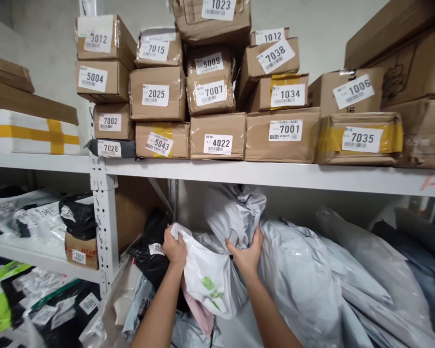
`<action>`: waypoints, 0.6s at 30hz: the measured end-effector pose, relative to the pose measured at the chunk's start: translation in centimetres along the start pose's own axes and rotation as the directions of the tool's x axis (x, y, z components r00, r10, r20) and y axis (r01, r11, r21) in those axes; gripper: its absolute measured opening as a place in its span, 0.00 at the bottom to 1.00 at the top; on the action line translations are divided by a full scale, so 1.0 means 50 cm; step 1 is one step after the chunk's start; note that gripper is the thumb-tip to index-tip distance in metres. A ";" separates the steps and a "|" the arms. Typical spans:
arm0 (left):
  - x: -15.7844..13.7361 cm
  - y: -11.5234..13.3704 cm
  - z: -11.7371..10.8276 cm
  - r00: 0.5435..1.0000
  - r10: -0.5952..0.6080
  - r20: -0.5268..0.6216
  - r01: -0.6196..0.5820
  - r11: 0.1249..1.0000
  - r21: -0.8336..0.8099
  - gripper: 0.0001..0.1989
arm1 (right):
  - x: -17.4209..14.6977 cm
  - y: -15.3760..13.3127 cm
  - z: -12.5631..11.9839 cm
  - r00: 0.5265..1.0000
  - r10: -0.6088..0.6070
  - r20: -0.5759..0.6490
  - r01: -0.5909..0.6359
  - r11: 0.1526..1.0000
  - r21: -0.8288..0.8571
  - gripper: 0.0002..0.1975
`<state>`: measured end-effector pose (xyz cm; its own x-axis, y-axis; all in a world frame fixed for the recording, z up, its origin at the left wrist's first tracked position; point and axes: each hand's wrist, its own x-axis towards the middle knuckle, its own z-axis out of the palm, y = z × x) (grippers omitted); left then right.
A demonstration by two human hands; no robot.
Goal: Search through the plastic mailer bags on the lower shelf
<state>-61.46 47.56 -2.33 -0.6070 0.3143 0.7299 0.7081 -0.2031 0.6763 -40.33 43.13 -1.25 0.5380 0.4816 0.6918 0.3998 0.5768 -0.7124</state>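
Note:
My left hand [174,245] is closed on the upper left corner of a white mailing bag [205,270] with a green print. Just right of it, my right hand [247,249] grips the lower part of a grey mailing bag [235,212], thumb and fingers on either side. That grey bag is raised close under the shelf board and slightly blurred. Left of my left hand lies a black mailing bag [151,241] with a label. A pink bag [199,309] shows below the white one.
Overhead, a white metal shelf [275,173] carries stacked labelled cardboard boxes [217,136]. More grey bags [300,280] are packed to the right. A perforated upright post [107,227] stands at left, with side shelves of parcels [81,251] beyond it.

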 end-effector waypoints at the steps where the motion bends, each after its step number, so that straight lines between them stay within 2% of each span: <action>1: 0.000 0.000 0.000 1.000 -0.003 0.002 0.003 1.000 0.005 0.12 | 0.006 0.002 -0.003 1.000 0.023 -0.008 -0.022 1.000 0.019 0.50; 6: 0.002 0.003 -0.001 0.999 -0.037 0.024 0.036 0.999 0.033 0.12 | 0.018 -0.003 -0.021 0.991 0.136 -0.008 -0.134 0.985 0.110 0.50; 10: 0.003 0.008 -0.001 0.996 -0.058 0.071 0.054 0.997 0.055 0.12 | 0.032 -0.004 -0.038 0.993 0.109 -0.037 -0.102 0.983 0.154 0.47; 12: 0.004 0.010 0.002 0.994 -0.080 0.081 0.074 0.995 0.069 0.11 | 0.035 0.000 -0.050 0.998 0.049 -0.040 -0.044 0.992 0.117 0.46; 14: 0.010 0.013 0.006 0.991 -0.110 0.070 0.104 0.991 0.082 0.11 | 0.028 0.005 -0.064 0.998 -0.069 0.003 0.069 0.997 0.033 0.45; 16: 0.022 0.015 0.012 0.990 -0.136 0.048 0.131 0.988 0.086 0.11 | 0.008 0.009 -0.076 0.972 -0.197 0.131 0.206 0.977 -0.061 0.45; 18: 0.042 0.018 0.017 0.988 -0.153 0.011 0.152 0.986 0.070 0.11 | -0.020 0.009 -0.083 0.917 -0.285 0.281 0.334 0.931 -0.145 0.47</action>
<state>-61.78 48.85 -0.27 -0.7043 0.3519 0.6166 0.6310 -0.0878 0.7708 -37.61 40.17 -2.78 0.1712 0.4624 0.8700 0.6598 0.6019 -0.4498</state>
